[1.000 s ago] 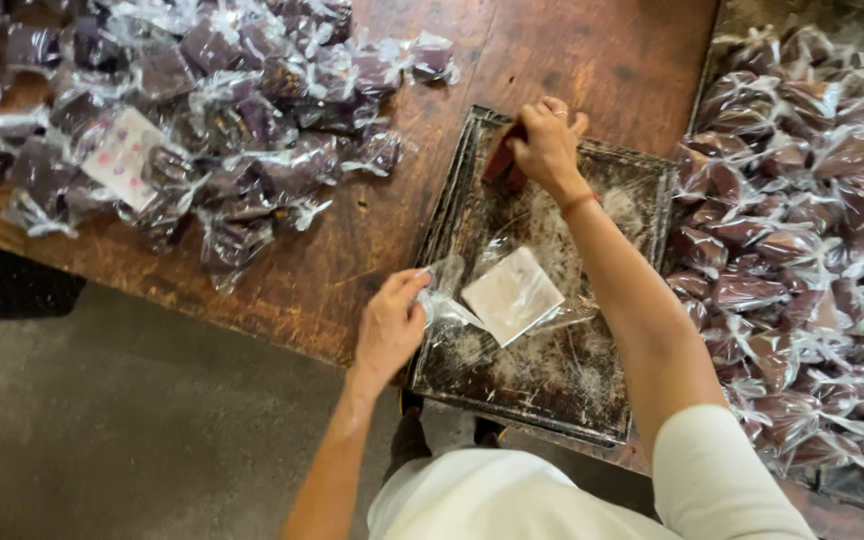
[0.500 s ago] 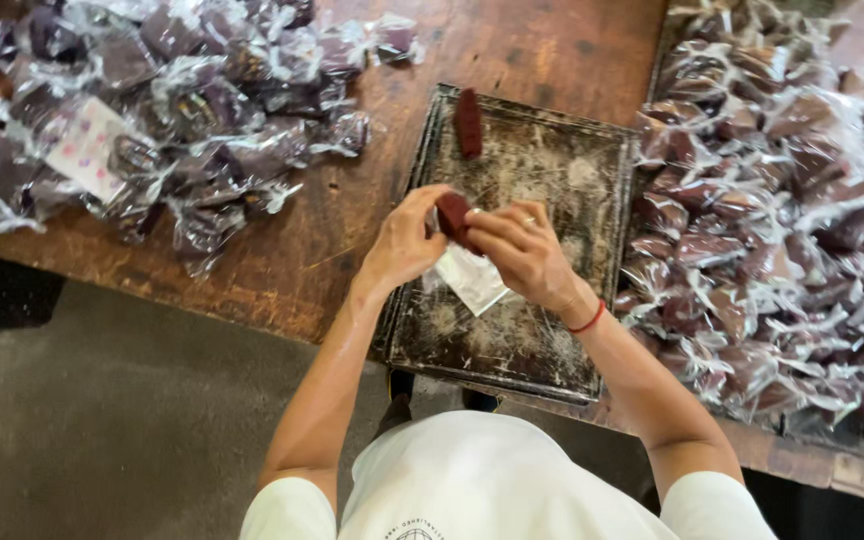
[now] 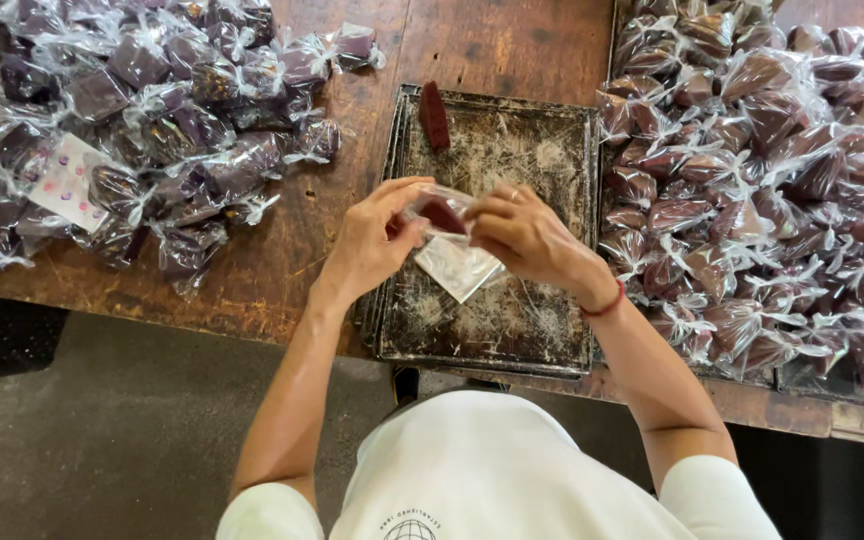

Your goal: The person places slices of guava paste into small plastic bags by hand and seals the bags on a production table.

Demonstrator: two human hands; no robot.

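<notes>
Both hands met above the middle of a dark, worn metal tray [image 3: 542, 330]. The left hand [image 3: 370, 240] and the right hand [image 3: 522, 232] pinched a small clear plastic wrapper [image 3: 457, 262] between thumbs and fingertips, and a dark red sweet piece [image 3: 442, 214] sat inside its upper end, held between the two hands. The loose lower part of the wrapper hung toward the tray. A red cord bracelet [image 3: 604, 303] circled the right wrist.

The tray lay on a scuffed brown wooden table [image 3: 472, 45], its near edge close to the table's near edge, its face scratched and dusted with pale residue. At its far left corner lay another unwrapped dark red bar [image 3: 434, 115], well apart from the hands.

To the left, on the bare wood, a heap of purple wrapped sweets [image 3: 152, 130] spread out, with a white card with small coloured dots [image 3: 70, 182] lying among them. To the right, just beside the tray, a heap of reddish-brown wrapped sweets [image 3: 762, 170] was piled thick, reaching the table's right end.

Below the table's near edge showed a grey concrete floor [image 3: 122, 430], and the person's white shirt [image 3: 492, 470] filled the near middle.
</notes>
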